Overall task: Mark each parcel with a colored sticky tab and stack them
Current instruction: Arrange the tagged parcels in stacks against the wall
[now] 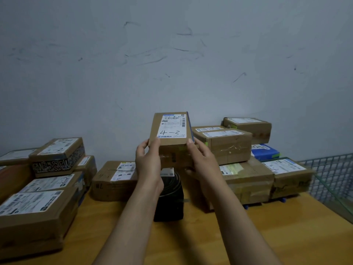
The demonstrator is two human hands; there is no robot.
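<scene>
A small brown cardboard parcel (172, 136) with a white shipping label marked "4-3" is held up above the table at centre. My left hand (148, 161) grips its near left corner and my right hand (200, 159) grips its near right side, thumbs on top. A thin blue strip runs along the parcel's right edge. To the right stands a stack of brown parcels (227, 144), some with green tabs on their sides. More labelled parcels (38, 205) are piled at the left.
A black box (170, 199) stands on the wooden table (191, 240) under the held parcel, with a brown parcel (114, 180) to its left. A blue packet (264, 151) lies in the right stack. A wire mesh panel (332, 175) borders the right edge. A scuffed wall is behind.
</scene>
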